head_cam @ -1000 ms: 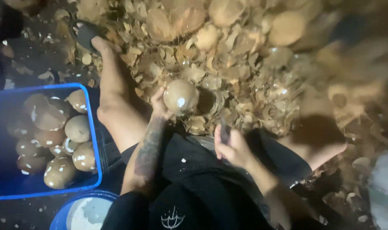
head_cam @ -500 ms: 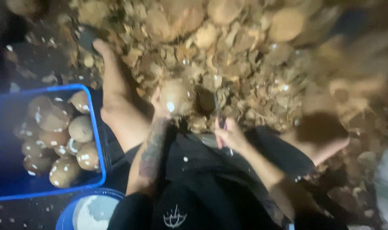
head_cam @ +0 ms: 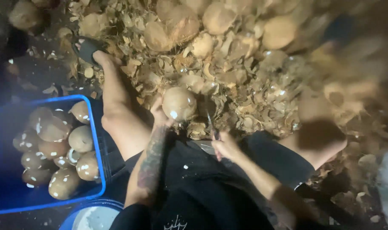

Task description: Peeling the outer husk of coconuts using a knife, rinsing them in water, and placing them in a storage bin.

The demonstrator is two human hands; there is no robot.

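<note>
Two hands work over a heap of coconut husk pieces point(head_cam: 245, 85). The left hand point(head_cam: 160, 113) has its fingers curled on the side of a round peeled coconut point(head_cam: 179, 103), which sits at the near edge of the heap. The right hand point(head_cam: 225, 145) is closed tight on the handle of a knife point(head_cam: 211, 123), blade pointing up just beside the coconut. A blue crate point(head_cam: 98, 145) with peeled coconuts stands at the left

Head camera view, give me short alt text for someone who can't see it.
Seen from above, a seated person's left hand holds a round brown coconut while the right hand holds a knife beside it. A heap of coconut shell scraps lies in front. At the left, a blue crate holds peeled coconuts.
</note>
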